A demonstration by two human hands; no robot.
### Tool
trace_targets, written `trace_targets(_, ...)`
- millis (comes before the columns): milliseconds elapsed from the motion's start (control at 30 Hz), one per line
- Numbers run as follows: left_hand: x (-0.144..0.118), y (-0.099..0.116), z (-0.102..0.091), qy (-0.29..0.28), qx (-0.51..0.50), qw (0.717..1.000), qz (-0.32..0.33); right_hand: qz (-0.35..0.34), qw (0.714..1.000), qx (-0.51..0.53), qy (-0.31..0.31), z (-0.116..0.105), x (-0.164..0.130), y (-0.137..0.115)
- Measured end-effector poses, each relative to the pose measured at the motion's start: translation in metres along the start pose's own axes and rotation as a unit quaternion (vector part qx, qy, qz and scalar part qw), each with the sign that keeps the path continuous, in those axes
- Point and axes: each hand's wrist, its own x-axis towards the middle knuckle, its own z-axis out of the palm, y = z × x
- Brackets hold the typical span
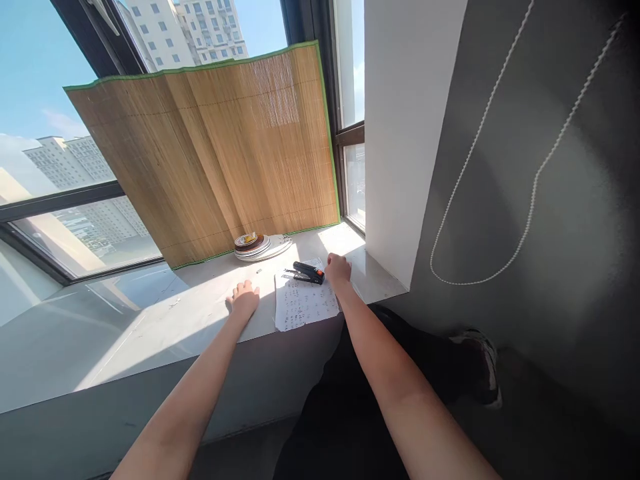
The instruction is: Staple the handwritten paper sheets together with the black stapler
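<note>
My left hand [243,299] rests flat on the pale windowsill, fingers stretched out, left of the written sheets of paper. A black stapler [309,273] with a small orange-red mark lies across the upper part of the paper [305,308]. Its two arms spread apart toward the left. My right hand [339,270] is closed in a fist just right of the stapler, by the paper's right edge. Whatever its fingers may hold is hidden. The paper carries rows of handwriting, and its lower edge reaches the sill's front edge.
Behind the paper sits a stack of plates [253,251] with something yellow on top. A bamboo mat [215,147] with green edging leans against the window. The sill [165,327] runs left, partly sunlit. A beaded blind cord [531,200] hangs at right, beside the white wall column [400,133].
</note>
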Motion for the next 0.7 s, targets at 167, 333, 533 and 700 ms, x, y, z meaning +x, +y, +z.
trace_targets(167, 0.005, -0.022, 0.016, -0.019, 0.044, 0.999, -0.012, 0.016, 0.992, -0.125, -0.031, 0.002, 0.018, 0.012)
trace_targets(333, 0.004, -0.018, 0.023, -0.005, 0.056, 0.998, -0.003, 0.022, 0.989, -0.133, -0.061, 0.009, 0.039, 0.016)
trace_targets(533, 0.001, -0.019, 0.024, -0.004, 0.059, 0.998, -0.004, 0.019, 0.992, -0.111, -0.055, 0.008, 0.050, 0.026)
trace_targets(700, 0.016, -0.014, 0.017, -0.016, 0.051, 0.999, -0.004, 0.018, 1.000, -0.023, 0.001, 0.005, 0.037, 0.025)
